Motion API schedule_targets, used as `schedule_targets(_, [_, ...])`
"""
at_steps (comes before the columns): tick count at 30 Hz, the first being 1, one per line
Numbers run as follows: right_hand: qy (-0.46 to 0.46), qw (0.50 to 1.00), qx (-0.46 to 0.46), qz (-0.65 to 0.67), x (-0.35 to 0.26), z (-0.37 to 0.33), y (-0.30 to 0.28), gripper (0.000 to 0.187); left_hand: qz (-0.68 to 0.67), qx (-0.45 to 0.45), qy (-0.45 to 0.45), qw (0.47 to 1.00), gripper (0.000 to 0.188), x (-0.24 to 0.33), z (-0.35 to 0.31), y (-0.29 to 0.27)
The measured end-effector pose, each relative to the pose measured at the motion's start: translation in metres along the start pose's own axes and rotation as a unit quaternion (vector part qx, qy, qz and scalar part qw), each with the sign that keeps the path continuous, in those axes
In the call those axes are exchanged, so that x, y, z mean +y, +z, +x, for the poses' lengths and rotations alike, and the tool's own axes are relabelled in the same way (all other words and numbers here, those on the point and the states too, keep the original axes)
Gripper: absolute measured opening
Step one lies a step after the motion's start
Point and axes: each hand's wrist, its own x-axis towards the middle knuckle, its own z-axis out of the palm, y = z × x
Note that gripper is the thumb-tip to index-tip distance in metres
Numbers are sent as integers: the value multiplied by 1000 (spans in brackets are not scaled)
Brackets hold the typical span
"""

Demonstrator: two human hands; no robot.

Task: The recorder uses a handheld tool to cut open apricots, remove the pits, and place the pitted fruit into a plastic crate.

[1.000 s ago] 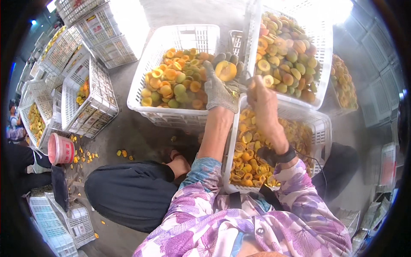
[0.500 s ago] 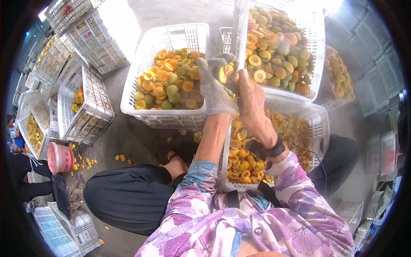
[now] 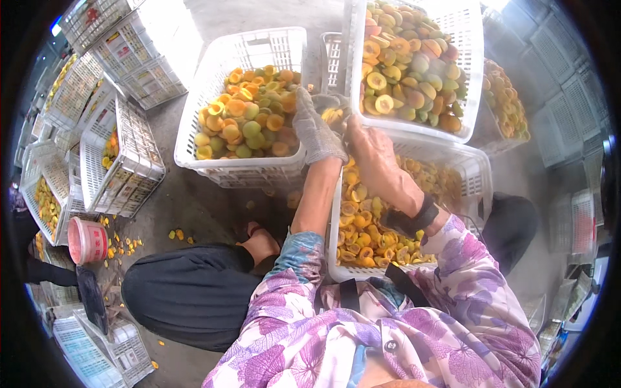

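Note:
My left hand (image 3: 318, 134), in a grey knit glove, is closed around a cut apricot (image 3: 332, 115) whose orange flesh faces up. Close against it, my bare right hand (image 3: 380, 163) has its fingers curled in by the fruit; whatever they grip is hidden. Both hands are above the far left corner of a white crate (image 3: 336, 242) of pitted apricot halves standing between my legs. Left of the glove is another white crate (image 3: 186, 145) with halved apricots. Beyond my right hand, a tilted white crate (image 3: 477, 81) of apricots, several cut open, rests over the near crate's back edge.
Stacked white crates (image 3: 132, 149) stand on the left, several with fruit in them. A pink bucket (image 3: 87, 239) is beside scattered apricot pieces (image 3: 123, 246) on the floor. Another fruit-filled crate (image 3: 504, 110) sits at the right. Part of another person's dark-clothed leg (image 3: 52, 273) shows at the left edge.
The view has shifted slightly, so the crates appear a little to the left. My right hand has dropped slightly and turned beside the left glove, which still holds the cut apricot.

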Motion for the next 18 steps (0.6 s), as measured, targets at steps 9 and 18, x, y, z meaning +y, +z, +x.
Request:
schedule_targets(9, [147, 944, -213, 207, 2, 12, -45, 15, 7, -150, -75, 986, 34, 22, -8, 1])
schedule_targets(18, [283, 763, -390, 431, 11, -1, -76, 21, 264, -243, 98, 928, 58, 3, -27, 15])
